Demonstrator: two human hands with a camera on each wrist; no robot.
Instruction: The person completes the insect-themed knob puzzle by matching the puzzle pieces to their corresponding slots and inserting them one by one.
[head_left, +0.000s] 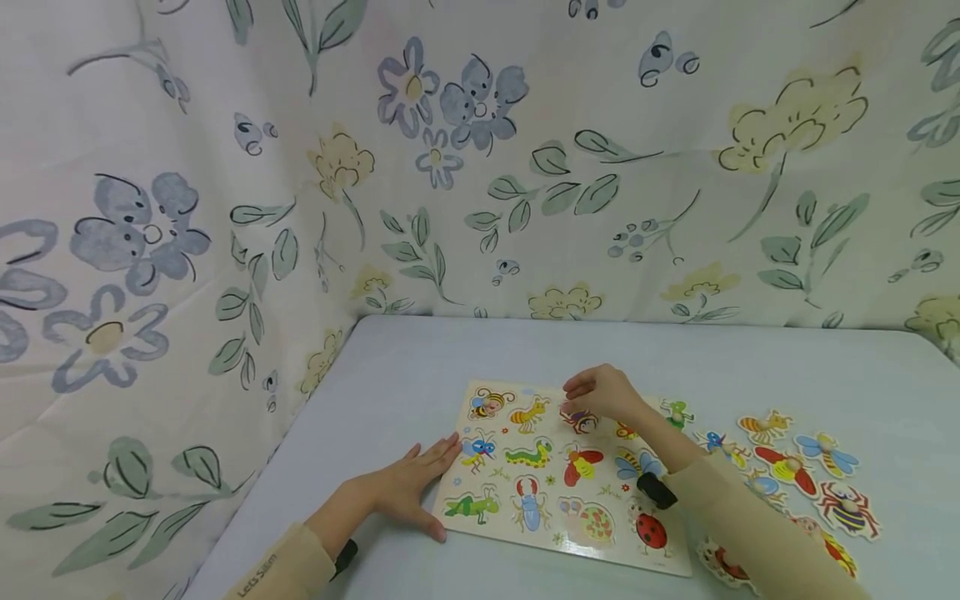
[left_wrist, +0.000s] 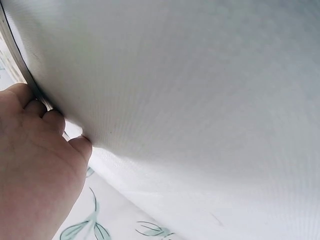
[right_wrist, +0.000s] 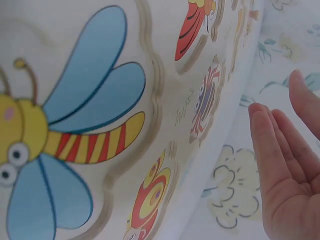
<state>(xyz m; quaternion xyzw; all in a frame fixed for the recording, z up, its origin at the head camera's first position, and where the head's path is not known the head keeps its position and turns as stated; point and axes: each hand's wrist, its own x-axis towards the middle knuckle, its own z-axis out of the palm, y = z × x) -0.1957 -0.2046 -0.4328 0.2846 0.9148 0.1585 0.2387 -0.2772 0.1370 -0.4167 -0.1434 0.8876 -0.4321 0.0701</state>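
Observation:
My left hand [head_left: 411, 490] rests at the left edge of a wooden insect puzzle board [head_left: 517, 533], its fingertips on the rim and the thumb spread toward the front corner. In the left wrist view, the fingers [left_wrist: 52, 120] meet the board's thin edge. Over the far side of the board is my right hand [head_left: 609, 395], close above the printed spider [head_left: 579, 422]. The right wrist view shows that hand's thumb and fingers [right_wrist: 272, 145] apart, holding nothing. Large in that view is the blue-winged dragonfly picture [right_wrist: 85, 135] on the board.
Several loose insect pieces lie right of the board, among them a spider piece [head_left: 847, 508], a red-winged piece [head_left: 786, 469], a bee-like piece [head_left: 765, 427] and a dragonfly piece [head_left: 827, 452]. A ladybug piece [head_left: 723, 562] lies partly under the right sleeve. Floral cloth [head_left: 450, 275] hangs behind the white table [head_left: 420, 358].

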